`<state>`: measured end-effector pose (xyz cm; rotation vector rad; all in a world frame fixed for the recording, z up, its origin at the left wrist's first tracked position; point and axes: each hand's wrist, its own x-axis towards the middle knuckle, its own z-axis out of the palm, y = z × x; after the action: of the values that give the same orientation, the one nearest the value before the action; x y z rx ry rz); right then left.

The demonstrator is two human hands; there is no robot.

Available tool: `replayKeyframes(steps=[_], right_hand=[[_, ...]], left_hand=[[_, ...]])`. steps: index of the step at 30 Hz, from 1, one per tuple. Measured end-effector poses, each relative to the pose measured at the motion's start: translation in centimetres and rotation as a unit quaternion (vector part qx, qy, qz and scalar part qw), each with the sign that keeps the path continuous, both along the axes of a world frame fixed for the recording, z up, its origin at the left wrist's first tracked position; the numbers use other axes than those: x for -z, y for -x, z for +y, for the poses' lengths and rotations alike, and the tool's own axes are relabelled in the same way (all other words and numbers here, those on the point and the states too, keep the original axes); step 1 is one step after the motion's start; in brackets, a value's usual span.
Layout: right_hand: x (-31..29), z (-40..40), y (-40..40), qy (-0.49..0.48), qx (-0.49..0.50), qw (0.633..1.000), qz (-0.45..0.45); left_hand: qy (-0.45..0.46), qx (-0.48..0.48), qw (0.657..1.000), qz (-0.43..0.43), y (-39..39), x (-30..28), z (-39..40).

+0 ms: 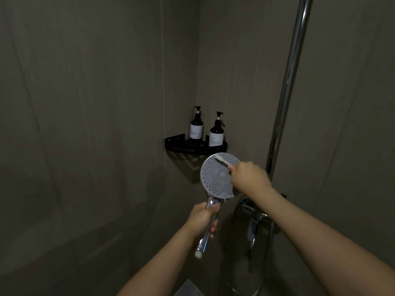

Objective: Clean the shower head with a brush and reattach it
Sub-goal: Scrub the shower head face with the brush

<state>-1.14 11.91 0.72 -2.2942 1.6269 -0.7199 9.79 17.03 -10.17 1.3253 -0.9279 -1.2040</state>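
The shower head [214,178] has a round grey face full of nozzle holes and a chrome handle, and it is detached from the hose. Its face points toward me. My left hand [203,221] grips the chrome handle just below the face. My right hand [249,175] is closed around a small white brush [222,160]. The bristle end of the brush lies against the upper right part of the face. Most of the brush handle is hidden inside my fist.
A chrome riser pipe [287,90] runs up the right wall above the mixer tap [254,214]. A black corner shelf [195,146] holds two dark pump bottles [196,124] just behind the shower head. Grey tiled walls close in on the left and right.
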Motion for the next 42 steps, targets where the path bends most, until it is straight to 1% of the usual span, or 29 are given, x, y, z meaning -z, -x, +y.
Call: replayKeyframes(steps=[1, 3, 5, 6, 7, 8, 9, 11, 12, 13, 14, 17, 18, 19, 21, 24, 26, 29, 32, 35, 38, 42], right_hand=[[-0.1, 0.1, -0.2, -0.030, -0.002, 0.999, -0.024], [-0.1, 0.3, -0.3, -0.025, -0.010, 0.999, -0.022], [-0.2, 0.3, 0.0, -0.005, -0.003, 1.000, 0.004], [0.0, 0.2, 0.1, 0.001, -0.006, 1.000, 0.001], [0.1, 0.2, 0.1, -0.026, -0.006, 0.999, -0.021], [0.3, 0.2, 0.3, -0.029, -0.018, 0.999, -0.030], [0.3, 0.3, 0.5, -0.024, -0.015, 0.999, -0.026], [0.4, 0.4, 1.3, 0.007, 0.000, 1.000, 0.015], [0.7, 0.1, 1.7, 0.015, -0.004, 1.000, 0.018], [0.9, 0.1, 1.8, -0.002, -0.010, 1.000, -0.002], [1.2, 0.2, 2.0, 0.000, -0.023, 1.000, 0.002], [1.3, 0.4, 2.6, 0.029, -0.005, 0.999, 0.036], [1.3, 0.4, 2.8, 0.036, -0.006, 0.999, 0.030], [1.2, 0.5, 3.0, 0.017, -0.009, 1.000, 0.013], [1.1, 0.4, 3.6, 0.027, -0.011, 1.000, 0.009], [1.2, 0.6, 4.4, 0.048, -0.002, 0.999, 0.017], [2.0, 1.1, 4.4, 0.022, -0.025, 0.999, 0.008], [2.5, 1.6, 4.6, 0.043, -0.019, 0.998, 0.036], [2.4, 1.8, 4.9, 0.033, -0.021, 0.999, 0.014], [2.1, 1.9, 5.3, 0.062, -0.015, 0.997, 0.041], [2.4, 1.7, 5.4, 0.051, -0.030, 0.997, 0.046], [2.3, 1.7, 5.7, 0.077, -0.023, 0.993, 0.084]], left_hand=[[0.001, -0.001, 1.000, 0.002, 0.1, 0.0, 0.1], [0.004, 0.002, 1.000, 0.004, 0.3, -0.1, 0.1], [0.000, 0.010, 1.000, -0.001, 0.5, -0.1, 0.2], [0.000, 0.009, 1.000, -0.002, 0.6, -0.1, 0.2], [0.001, 0.005, 1.000, 0.000, 0.6, -0.2, 0.2], [0.003, 0.001, 1.000, 0.003, 0.6, -0.2, 0.3], [0.004, -0.002, 1.000, 0.007, 0.5, -0.2, 0.3], [0.003, -0.002, 1.000, 0.008, 0.4, -0.3, 0.3], [0.003, -0.004, 1.000, 0.009, 0.3, -0.3, 0.3], [0.004, -0.008, 1.000, 0.012, 0.2, -0.4, 0.4], [0.007, -0.010, 1.000, 0.016, 0.1, -0.4, 0.4], [0.011, -0.009, 1.000, 0.025, 0.2, -0.8, 0.5], [0.011, -0.008, 1.000, 0.027, 0.2, -1.0, 0.6], [0.012, -0.007, 0.999, 0.031, 0.2, -1.2, 0.8], [0.019, -0.007, 0.999, 0.034, 0.2, -1.5, 0.9], [0.023, -0.012, 0.999, 0.038, 0.4, -1.6, 1.0], [0.025, -0.016, 0.998, 0.050, 0.4, -1.6, 1.2], [0.029, -0.011, 0.997, 0.067, 0.6, -1.6, 1.4], [0.032, -0.011, 0.997, 0.066, 0.9, -2.0, 1.6], [0.036, -0.010, 0.997, 0.066, 1.2, -2.3, 1.4], [0.038, -0.015, 0.997, 0.067, 1.3, -2.3, 1.2], [0.036, -0.012, 0.997, 0.062, 1.3, -2.3, 1.0]])
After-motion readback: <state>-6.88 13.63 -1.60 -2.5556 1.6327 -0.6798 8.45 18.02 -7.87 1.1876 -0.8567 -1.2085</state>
